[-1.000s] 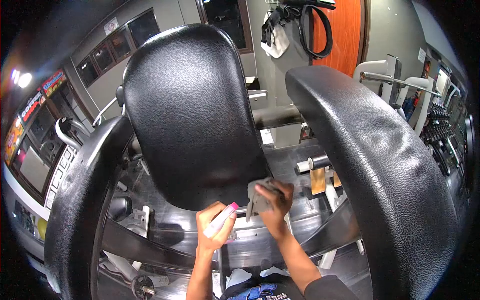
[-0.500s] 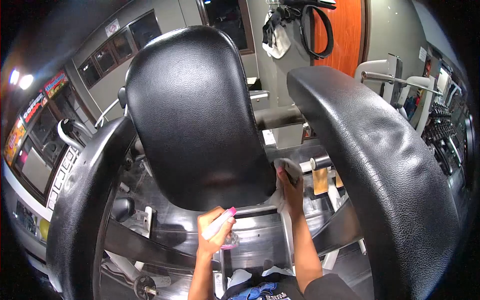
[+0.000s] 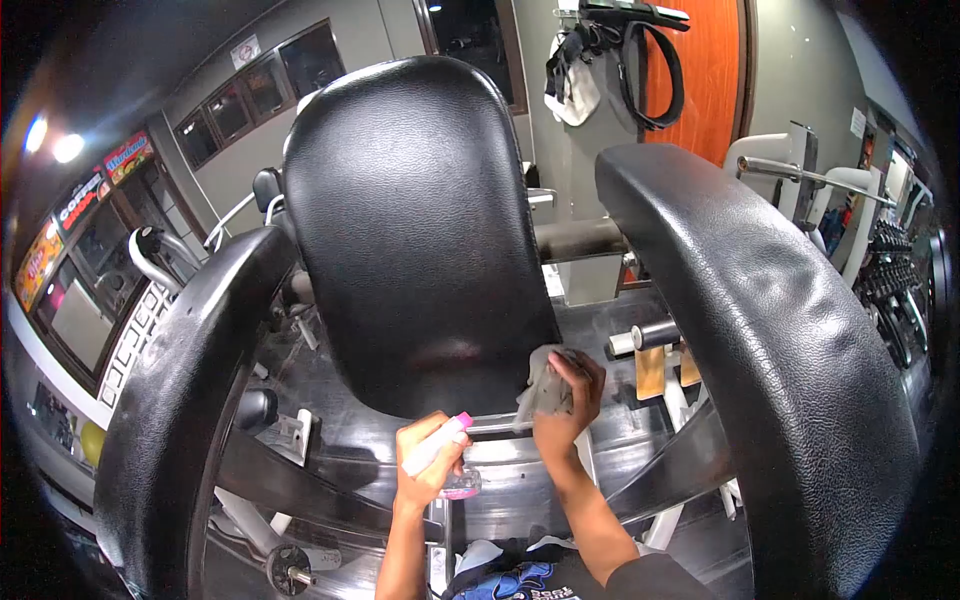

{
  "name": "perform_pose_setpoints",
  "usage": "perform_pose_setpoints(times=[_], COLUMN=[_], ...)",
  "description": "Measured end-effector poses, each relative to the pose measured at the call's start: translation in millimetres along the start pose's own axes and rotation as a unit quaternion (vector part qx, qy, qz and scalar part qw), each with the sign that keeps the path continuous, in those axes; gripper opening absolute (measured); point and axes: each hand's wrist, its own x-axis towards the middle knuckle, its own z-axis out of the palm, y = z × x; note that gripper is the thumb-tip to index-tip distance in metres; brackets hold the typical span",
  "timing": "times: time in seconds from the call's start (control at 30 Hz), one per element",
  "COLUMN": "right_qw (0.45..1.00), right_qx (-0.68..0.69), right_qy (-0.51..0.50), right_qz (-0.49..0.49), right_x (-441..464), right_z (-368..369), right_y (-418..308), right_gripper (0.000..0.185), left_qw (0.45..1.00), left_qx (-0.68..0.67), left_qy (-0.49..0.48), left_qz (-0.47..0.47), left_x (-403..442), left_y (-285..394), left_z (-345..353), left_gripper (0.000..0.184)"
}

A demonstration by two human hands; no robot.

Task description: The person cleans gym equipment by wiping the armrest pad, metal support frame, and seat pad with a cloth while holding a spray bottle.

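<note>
A spray bottle [image 3: 437,447] with a white and pink head is gripped in my left hand [image 3: 422,472], just below the bottom edge of the black padded backrest [image 3: 420,220]. The bottle's clear lower part with pink liquid shows under my fingers. My right hand [image 3: 572,400] is closed on a grey cloth [image 3: 545,388], which lies against the lower right corner of the backrest. Part of the cloth hangs loose below my fingers.
Thick black padded arms curve along the left [image 3: 190,350] and the right [image 3: 760,330] of the backrest. A barbell plate [image 3: 289,569] lies low at left. A dumbbell rack [image 3: 890,265] stands at far right, and belts [image 3: 650,75] hang on the wall.
My right hand has moved left with the cloth, from the backrest's right side edge onto its lower right corner. The left hand keeps its hold on the spray bottle. The view has shifted slightly.
</note>
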Motion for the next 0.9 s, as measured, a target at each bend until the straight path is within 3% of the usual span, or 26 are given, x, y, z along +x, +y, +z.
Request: perform_pose_setpoints(times=[0.1,0.17,0.27,0.43,0.6,0.67,0.7,0.77,0.8,0.9], right_qw=[0.996,0.979,0.98,0.99,0.983,0.958,0.958,0.967,0.978,0.99], right_qx=[-0.021,-0.047,-0.046,-0.069,-0.046,-0.074,-0.073,-0.103,-0.086,-0.077], right_qy=[-0.026,-0.179,-0.17,-0.044,-0.115,-0.244,-0.247,-0.201,-0.11,-0.035], right_qz=[-0.08,-0.089,-0.09,-0.114,-0.135,-0.128,-0.13,-0.122,-0.158,-0.111], right_x=[-14.8,-38.6,-26.5,22.0,-13.3,-31.9,-32.3,-32.5,-23.3,33.5], right_z=[-15.9,-32.7,-33.1,-4.1,-0.7,-13.0,-14.9,-16.4,-8.3,5.5], right_y=[5.2,21.4,16.9,-21.1,-10.9,1.6,5.3,11.0,13.4,-32.1], right_gripper=[0.041,0.044,0.047,0.047,0.061,0.061,0.061,0.052,0.037,0.029], left_qw=[1.0,1.0,1.0,0.998,0.997,0.997,0.996,0.999,0.998,0.999], left_qx=[0.009,0.002,-0.001,0.007,0.0,-0.028,-0.029,-0.004,-0.006,-0.003], left_qy=[0.009,0.008,0.015,0.053,0.081,0.076,0.08,0.049,0.054,0.046], left_qz=[0.0,0.0,0.014,0.021,0.008,-0.004,-0.006,-0.019,-0.021,-0.025], left_x=[-3.8,-6.0,-8.3,-8.3,-10.8,-14.6,-16.8,-19.7,-21.6,-24.8], left_y=[-4.2,-6.1,-10.3,-7.4,-8.2,-6.9,-7.8,-9.8,-11.0,-13.6], left_z=[-7.6,-12.1,-16.1,-9.7,-11.9,-17.0,-20.8,-29.5,-32.6,-41.7], left_gripper=[0.026,0.025,0.024,0.024,0.023,0.015,0.015,0.014,0.014,0.014])
